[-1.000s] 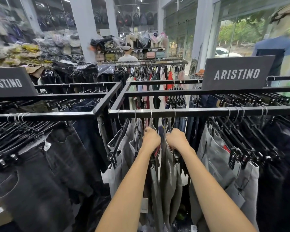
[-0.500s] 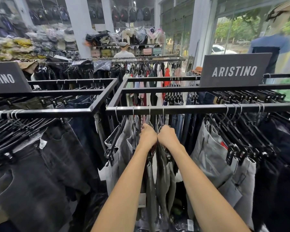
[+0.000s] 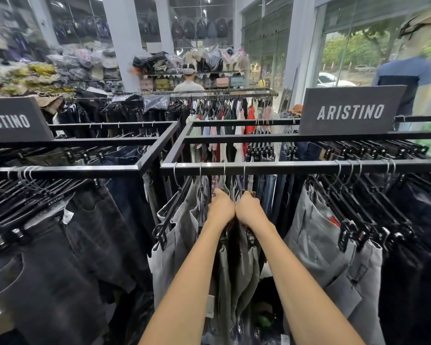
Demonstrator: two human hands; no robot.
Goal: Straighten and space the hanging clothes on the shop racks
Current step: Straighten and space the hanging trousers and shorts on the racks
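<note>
A black metal rack (image 3: 309,167) crossed the shop, and its front rail carried the clothes. Dark jeans (image 3: 60,257) hung packed together on the neighbouring rack at the left. Grey trousers (image 3: 319,247) hung from the front rail in two groups, one at the centre and one to the right of it, with a gap between them. A dark sign (image 3: 351,112) stood on the rack behind them. The left hand (image 3: 220,207) and the right hand (image 3: 250,210) were side by side, knuckles touching, just under the rail in the central grey group. The fingers of both hands were curled forward round the tops of the hangers (image 3: 224,179), but the fingertips themselves were hidden.
</note>
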